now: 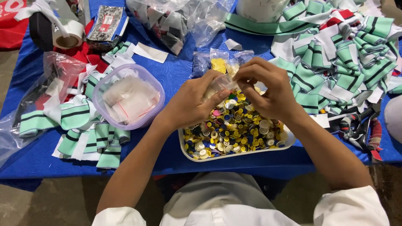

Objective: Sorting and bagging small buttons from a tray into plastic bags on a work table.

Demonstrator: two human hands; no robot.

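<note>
Gripping one small clear bag (221, 82) between them, left hand (190, 102) and right hand (270, 90) pinch it above one button tray (234, 154); its long axis runs left-right. One lilac tub (127, 98) sits left.

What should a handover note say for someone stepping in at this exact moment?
Left hand and right hand together pinch a small clear bag above the white tray heaped with mixed buttons.
Filled small bags lie behind on the blue table.
A lilac tub of small clear bags sits to the left; green striped fabric pieces lie to the right.
Whether the held bag contains anything is unclear; the tray is far from emptied.
</note>
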